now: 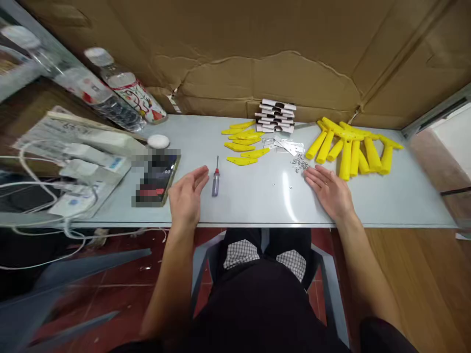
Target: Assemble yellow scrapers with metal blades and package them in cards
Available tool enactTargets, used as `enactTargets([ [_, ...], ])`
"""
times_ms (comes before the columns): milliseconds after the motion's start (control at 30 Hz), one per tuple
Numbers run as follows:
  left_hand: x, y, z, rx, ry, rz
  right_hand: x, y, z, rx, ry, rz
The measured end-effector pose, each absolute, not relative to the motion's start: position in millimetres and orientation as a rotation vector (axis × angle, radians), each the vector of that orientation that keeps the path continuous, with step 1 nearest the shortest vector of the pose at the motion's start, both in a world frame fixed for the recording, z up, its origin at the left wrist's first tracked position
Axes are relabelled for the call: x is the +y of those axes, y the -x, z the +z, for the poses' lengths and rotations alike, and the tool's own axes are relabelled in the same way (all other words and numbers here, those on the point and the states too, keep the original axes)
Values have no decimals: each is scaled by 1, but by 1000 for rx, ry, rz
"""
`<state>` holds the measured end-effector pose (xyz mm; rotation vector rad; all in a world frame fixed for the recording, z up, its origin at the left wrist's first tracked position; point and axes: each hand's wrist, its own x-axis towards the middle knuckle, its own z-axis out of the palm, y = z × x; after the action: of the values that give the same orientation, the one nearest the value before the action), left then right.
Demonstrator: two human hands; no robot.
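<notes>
My left hand (pixel 186 197) rests edge-down on the table between a phone and a small screwdriver (pixel 215 183), its fingers stretched out and nothing in it. My right hand (pixel 330 190) lies open at the right, fingertips beside a small pile of screws (pixel 300 163). Beyond that hand lie several yellow plastic handles (pixel 346 157) in a heap. In the middle are several flat yellow pieces (pixel 243 142). Behind them sits a stack of pale curved parts (pixel 275 116), with thin metal blades (pixel 289 146) in front. Two tiny loose bits lie on the tabletop nearer me.
The phone (pixel 156 179) and a white round object (pixel 158 141) lie at the left. Further left are a power strip with plugs and cables (pixel 79 169) and two plastic bottles (pixel 127 86). Cardboard (pixel 239 44) walls the back. The table's front edge (pixel 265 225) runs above my lap.
</notes>
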<state>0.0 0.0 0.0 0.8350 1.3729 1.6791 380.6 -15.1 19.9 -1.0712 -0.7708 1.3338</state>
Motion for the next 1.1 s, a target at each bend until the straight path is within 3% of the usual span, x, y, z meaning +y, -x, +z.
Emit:
enactTargets([
  [200, 0, 6, 2, 1382, -894, 1626, -24, -378, 25, -954, 1214, 1176],
  [267, -3, 3, 1, 1526, -1066, 1565, -24, -385, 33, -1152, 1465, 824],
  [367, -9, 0, 0, 1672, -1376, 1438, -18, -405, 49, -1367, 1863, 36],
  [433, -12, -1, 2, 1657, -1628, 1353, -11, -418, 59, -1441, 2093, -193],
  [667, -17, -4, 5, 1493, -2339, 938, 7, -427, 60, -1554, 2524, -164],
  [1100, -1, 3, 5, 1484, -2325, 981, -30, -405, 74, -1582, 2042, -437],
])
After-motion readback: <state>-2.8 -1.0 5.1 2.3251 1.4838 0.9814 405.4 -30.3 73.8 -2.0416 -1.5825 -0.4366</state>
